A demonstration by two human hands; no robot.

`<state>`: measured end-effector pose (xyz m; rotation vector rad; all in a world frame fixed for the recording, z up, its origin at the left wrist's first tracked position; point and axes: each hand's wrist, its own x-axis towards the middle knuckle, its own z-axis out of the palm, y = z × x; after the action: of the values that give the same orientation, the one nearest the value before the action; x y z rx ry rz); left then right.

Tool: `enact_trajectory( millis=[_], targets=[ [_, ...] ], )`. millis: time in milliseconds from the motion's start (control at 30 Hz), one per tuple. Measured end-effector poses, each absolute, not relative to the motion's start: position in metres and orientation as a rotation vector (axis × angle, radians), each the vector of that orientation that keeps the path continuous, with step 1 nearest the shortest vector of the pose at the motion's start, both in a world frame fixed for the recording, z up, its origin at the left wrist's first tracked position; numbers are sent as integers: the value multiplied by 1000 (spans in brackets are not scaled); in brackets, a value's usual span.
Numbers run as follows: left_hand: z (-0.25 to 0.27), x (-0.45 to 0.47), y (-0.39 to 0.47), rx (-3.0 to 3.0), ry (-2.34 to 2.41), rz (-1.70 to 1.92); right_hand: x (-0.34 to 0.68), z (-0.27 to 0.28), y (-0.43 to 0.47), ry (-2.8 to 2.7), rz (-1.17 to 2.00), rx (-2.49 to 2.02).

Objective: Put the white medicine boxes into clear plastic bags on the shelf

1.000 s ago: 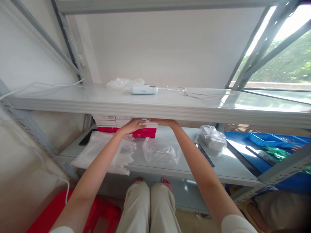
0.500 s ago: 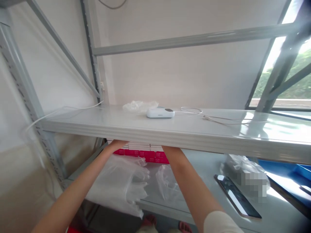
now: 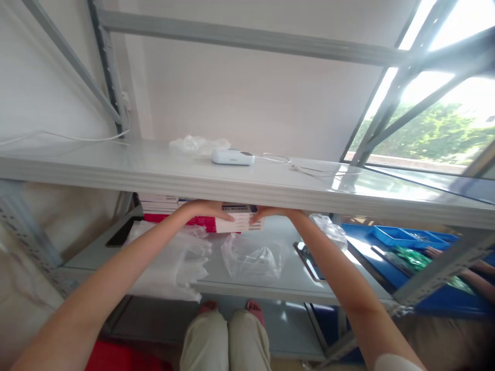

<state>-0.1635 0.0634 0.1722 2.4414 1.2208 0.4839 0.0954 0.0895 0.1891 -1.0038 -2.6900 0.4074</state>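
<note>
Under the upper shelf board, my left hand [image 3: 215,209] and my right hand [image 3: 269,212] grip a short stack of white boxes [image 3: 237,223] from its two sides. The top box has a dark printed face. More stacked white and red boxes [image 3: 160,205] stand to the left, partly behind my left forearm. Clear plastic bags [image 3: 170,263] lie beneath my left arm on the lower shelf, and another clear bag [image 3: 251,257] lies in front of the held stack. A phone [image 3: 309,260] is partly covered by my right forearm.
The upper shelf [image 3: 154,172] carries a white device [image 3: 232,157] with a cable and a crumpled clear bag [image 3: 199,145]. At right, a blue table [image 3: 359,237] holds blue trays [image 3: 390,237] and green packets [image 3: 413,258], with another person's hand [image 3: 435,252] beside them.
The view has tilted down and shifted right. Both hands, earlier hidden under the upper shelf, now show with a stack of white boxes between them.
</note>
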Motion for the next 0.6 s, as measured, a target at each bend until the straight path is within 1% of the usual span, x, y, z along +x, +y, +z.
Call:
enact_trajectory(
  millis=[100,200,267,333,433,600],
  targets=[
    [165,-117,45,2536,1019,474,122,184,78,-2794,583,-984],
    [150,-83,37,2480,998,470,158,167,64,-2767,803,-1012],
    [140,-68,39,2444,959,459,177,152,60,-2712,889,-1035],
    [131,-61,45,2430,896,489,186,137,59,-2647,909,-1078],
    [121,-63,54,2433,864,573,181,115,63,-2530,843,-1114],
    [100,-79,60,2451,1016,616,158,84,73,-2445,778,-995]
  ],
)
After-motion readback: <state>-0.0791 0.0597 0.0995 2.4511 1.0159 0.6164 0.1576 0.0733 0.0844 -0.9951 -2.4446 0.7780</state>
